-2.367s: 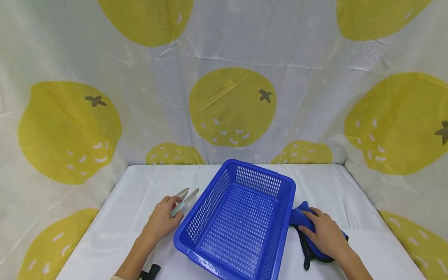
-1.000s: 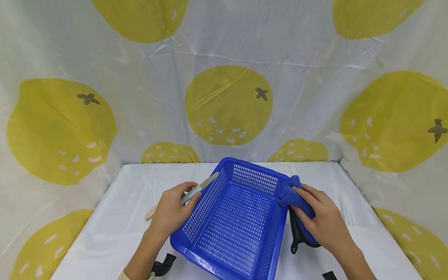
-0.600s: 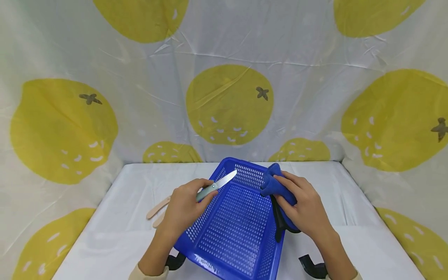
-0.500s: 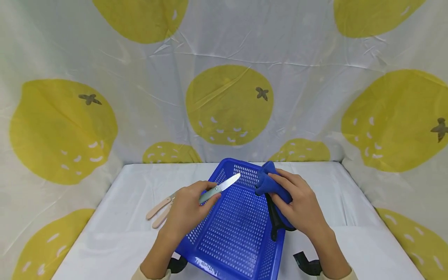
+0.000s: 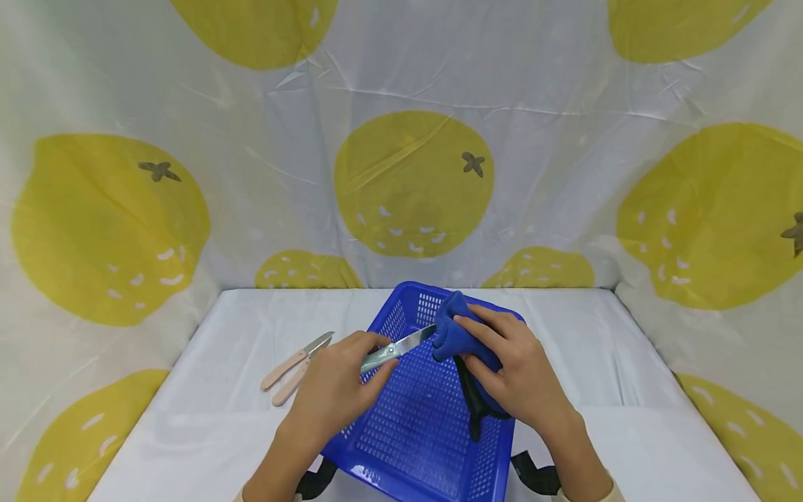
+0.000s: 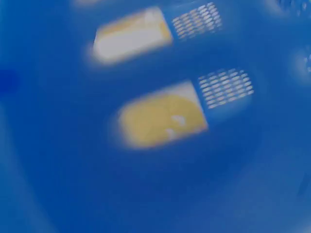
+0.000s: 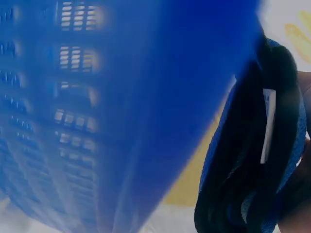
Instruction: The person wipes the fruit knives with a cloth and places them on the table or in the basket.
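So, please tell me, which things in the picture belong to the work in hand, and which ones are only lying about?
Part of the job, it seems:
Pale-handled knife, in the left hand
Blue cloth, in the right hand, at the knife's tip
Blue basket, probably, under the knife and cloth

Apparently just lying about:
Two pink-handled knives on the table, left of the basket

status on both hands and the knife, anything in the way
Left hand grips metal-bladed knife with pale green handle. Right hand holds blue cloth with black trim. Knife tip at cloth's edge, contact unclear; nothing seen between. Blue perforated plastic basket below.
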### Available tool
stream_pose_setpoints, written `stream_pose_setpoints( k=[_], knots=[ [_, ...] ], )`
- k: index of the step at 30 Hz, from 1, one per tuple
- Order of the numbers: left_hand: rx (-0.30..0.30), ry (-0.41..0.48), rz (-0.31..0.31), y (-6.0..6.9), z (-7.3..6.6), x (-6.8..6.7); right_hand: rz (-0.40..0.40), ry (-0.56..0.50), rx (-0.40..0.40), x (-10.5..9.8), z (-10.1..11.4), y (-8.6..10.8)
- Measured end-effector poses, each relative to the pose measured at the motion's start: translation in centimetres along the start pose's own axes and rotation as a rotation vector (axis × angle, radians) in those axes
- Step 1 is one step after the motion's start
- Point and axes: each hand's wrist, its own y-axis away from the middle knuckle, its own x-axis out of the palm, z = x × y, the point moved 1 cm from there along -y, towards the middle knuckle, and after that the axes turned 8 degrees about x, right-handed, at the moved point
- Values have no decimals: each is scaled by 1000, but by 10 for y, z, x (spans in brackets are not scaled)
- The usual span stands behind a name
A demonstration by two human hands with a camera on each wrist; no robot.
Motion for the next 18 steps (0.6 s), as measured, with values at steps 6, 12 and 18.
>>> stream_pose_setpoints(
  k=[6, 12, 18],
  knots=[
    [52, -13, -13, 5, -3, -10, 12, 12, 1, -2, 6, 2],
    [93, 84, -83, 4, -2, -11, 10, 5, -16, -3, 10, 3],
    [103, 135, -134, 2, -4, -9, 3, -9, -41, -10, 23, 4]
  ],
)
